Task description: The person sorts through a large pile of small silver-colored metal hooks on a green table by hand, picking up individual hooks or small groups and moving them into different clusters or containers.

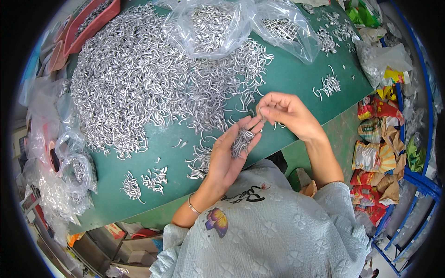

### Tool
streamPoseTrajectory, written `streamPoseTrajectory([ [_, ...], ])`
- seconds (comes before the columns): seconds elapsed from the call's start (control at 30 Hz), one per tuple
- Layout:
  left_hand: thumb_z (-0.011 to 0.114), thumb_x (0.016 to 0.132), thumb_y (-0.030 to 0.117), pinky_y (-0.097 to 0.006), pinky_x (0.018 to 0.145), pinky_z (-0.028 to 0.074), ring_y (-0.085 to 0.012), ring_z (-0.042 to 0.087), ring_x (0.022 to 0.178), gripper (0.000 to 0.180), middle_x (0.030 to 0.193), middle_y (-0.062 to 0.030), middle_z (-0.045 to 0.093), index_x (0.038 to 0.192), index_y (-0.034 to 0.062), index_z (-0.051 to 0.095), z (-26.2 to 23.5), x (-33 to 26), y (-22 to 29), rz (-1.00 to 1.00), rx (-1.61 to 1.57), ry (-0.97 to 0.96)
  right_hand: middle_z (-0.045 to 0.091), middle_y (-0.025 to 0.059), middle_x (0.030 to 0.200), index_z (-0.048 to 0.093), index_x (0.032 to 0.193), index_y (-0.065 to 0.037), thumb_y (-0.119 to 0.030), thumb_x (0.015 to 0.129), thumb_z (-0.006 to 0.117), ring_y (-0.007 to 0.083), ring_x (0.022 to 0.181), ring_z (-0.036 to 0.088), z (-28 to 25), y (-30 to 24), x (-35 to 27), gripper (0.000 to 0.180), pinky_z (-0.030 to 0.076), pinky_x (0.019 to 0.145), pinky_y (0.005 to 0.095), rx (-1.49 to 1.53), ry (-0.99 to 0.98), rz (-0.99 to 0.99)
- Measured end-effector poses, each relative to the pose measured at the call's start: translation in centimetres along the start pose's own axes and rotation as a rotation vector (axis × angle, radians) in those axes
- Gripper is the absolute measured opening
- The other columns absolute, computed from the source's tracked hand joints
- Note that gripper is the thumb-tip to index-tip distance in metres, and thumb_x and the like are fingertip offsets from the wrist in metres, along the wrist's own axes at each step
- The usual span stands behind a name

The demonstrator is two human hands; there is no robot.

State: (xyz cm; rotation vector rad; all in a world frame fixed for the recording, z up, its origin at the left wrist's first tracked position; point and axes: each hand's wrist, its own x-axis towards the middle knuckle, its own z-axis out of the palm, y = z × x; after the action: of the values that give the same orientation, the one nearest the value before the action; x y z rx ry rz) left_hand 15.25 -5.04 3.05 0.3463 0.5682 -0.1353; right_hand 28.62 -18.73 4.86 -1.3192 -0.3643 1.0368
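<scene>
My left hand (229,150) is cupped, palm up, around a handful of small curved silver metal pieces (242,142). Its fingertips meet those of my right hand (285,113) above the table's near edge. Thumb and forefinger of the right hand are pinched together; whatever lies between them is too small to make out. Just left of my left hand is a small cluster of the same pieces (200,160). Beyond both hands a large heap of curved metal pieces (134,78) spreads over the green table (296,76).
Clear plastic bags (211,30) with metal parts stand at the back. A pink tray (95,23) is at the far left. Smaller piles (132,186) lie near the front left, another (330,85) at the right. Colourful sacks (373,157) sit by a blue rack (422,183) on the right.
</scene>
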Motion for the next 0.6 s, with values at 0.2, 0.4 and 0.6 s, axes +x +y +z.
streamPoseTrajectory([
  [0.2, 0.041, 0.096, 0.016, -0.039, 0.101, 0.04, -0.0313, 0.048, 0.119, 0.035, 0.125, -0.0214, 0.05, 0.121, -0.0085, 0.044, 0.0, 0.1, -0.2, -0.014, -0.036, 0.008, 0.061, 0.0061, 0.085, 0.058, 0.093, 0.0, -0.013, 0.091, 0.053, 0.0106, 0.073, 0.057, -1.5, 0.9, 0.1, 0.015, 0.045, 0.063, 0.0231, 0.305, 0.127, 0.051],
  [0.4, 0.046, 0.094, 0.017, -0.039, 0.103, 0.038, -0.0298, 0.047, 0.12, 0.037, 0.124, -0.0197, 0.051, 0.121, -0.0076, 0.045, 0.2, 0.3, 0.6, 0.002, -0.018, -0.001, 0.064, 0.0101, 0.079, 0.061, 0.089, -0.001, -0.011, 0.082, 0.061, 0.0236, 0.069, 0.061, -7.2, 0.8, -2.0, 0.013, 0.048, 0.064, 0.0311, -1.005, 0.764, -0.105],
  [0.6, 0.054, 0.09, 0.024, -0.031, 0.08, 0.046, -0.0163, 0.055, 0.082, 0.029, 0.083, -0.0058, 0.056, 0.108, 0.0019, 0.058, -2.9, -1.8, 0.5, 0.18, -0.037, -0.138, 0.061, 0.0187, 0.1, 0.062, 0.1, 0.002, -0.015, 0.084, 0.057, 0.0337, 0.095, 0.056, -5.5, 0.7, 1.1, 0.023, 0.044, 0.084, 0.0391, -1.41, 0.666, -0.199],
])
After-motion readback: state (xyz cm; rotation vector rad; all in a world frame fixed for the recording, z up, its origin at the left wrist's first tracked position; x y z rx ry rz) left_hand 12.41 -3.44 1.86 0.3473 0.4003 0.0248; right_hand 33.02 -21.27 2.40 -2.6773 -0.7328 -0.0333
